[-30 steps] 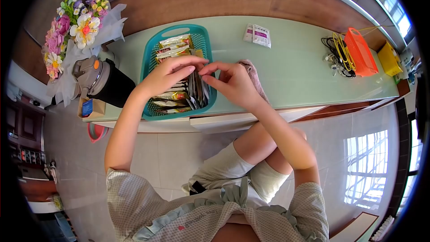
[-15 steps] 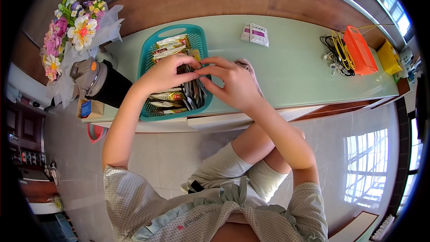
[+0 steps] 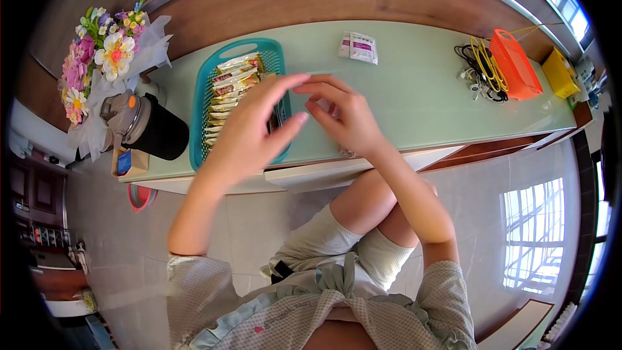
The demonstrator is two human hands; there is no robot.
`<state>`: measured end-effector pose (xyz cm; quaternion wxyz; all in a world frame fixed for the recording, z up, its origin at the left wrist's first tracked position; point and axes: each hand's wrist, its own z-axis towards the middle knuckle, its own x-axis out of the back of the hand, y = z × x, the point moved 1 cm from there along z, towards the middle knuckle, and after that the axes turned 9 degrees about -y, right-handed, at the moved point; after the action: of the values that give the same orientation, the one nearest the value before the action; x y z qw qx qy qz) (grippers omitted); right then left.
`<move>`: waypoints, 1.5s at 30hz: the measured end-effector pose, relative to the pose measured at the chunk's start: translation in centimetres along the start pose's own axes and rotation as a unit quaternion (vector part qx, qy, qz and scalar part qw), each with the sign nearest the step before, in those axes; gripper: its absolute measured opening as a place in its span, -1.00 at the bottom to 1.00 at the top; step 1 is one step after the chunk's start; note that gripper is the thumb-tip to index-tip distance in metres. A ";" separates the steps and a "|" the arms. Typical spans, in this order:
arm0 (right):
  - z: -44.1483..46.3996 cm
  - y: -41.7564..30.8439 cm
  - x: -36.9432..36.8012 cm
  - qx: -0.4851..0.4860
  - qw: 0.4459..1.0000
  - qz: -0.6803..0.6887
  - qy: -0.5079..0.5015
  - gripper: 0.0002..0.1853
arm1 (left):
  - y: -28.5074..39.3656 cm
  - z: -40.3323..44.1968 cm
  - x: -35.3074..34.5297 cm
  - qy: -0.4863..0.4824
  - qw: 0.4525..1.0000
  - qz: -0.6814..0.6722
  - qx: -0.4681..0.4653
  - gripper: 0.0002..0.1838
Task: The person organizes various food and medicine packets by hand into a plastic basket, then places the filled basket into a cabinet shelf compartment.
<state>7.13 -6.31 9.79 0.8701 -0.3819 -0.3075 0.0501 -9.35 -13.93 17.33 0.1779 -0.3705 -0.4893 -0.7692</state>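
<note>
My left hand [image 3: 249, 129] is raised over the right side of a teal plastic basket [image 3: 196, 116]. Its thumb stands apart from the long fingers, and nothing shows between them; motion blurs it slightly. In the basket lies a row of small gold-and-white packets [image 3: 227, 94], partly covered by this hand. Just to the right, my right hand [image 3: 346, 113] hovers over the pale green top with fingers bent and apart, holding nothing I can see. The two hands' fingertips come close together. A pinkish item beneath the right hand is mostly hidden.
White-and-purple sachets [image 3: 358, 48] lie at the back. A black tumbler [image 3: 162, 131] and a flower bouquet [image 3: 110, 58] stand left of the basket. At right are coiled cables [image 3: 486, 71], an orange basket [image 3: 518, 68] and a yellow box [image 3: 558, 74]. A drawer [image 3: 324, 177] sticks out below.
My left hand has lifted from the basket toward me, uncovering more of the packet row. The dark packets once visible at the basket's right are now mostly hidden. My right hand has shifted slightly.
</note>
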 end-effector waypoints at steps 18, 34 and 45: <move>-3.0 8.1 6.7 -0.144 0.986 0.032 0.084 -0.65 | -5.1 12.2 -15.4 0.157 0.969 -0.188 0.019 -0.51; 0.9 18.5 7.7 -0.183 0.977 -0.091 0.064 -0.45 | -11.6 18.4 -18.7 0.186 0.975 0.009 0.120 -0.34; 0.4 17.8 6.9 -0.166 0.971 -0.169 0.037 -0.44 | -12.6 18.6 -19.6 0.175 0.967 -0.160 0.092 -0.40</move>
<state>15.08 8.65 1.02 0.8010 -0.4653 -0.3396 -0.1633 3.00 6.54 -0.52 0.1688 -0.1297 -0.5718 -0.7923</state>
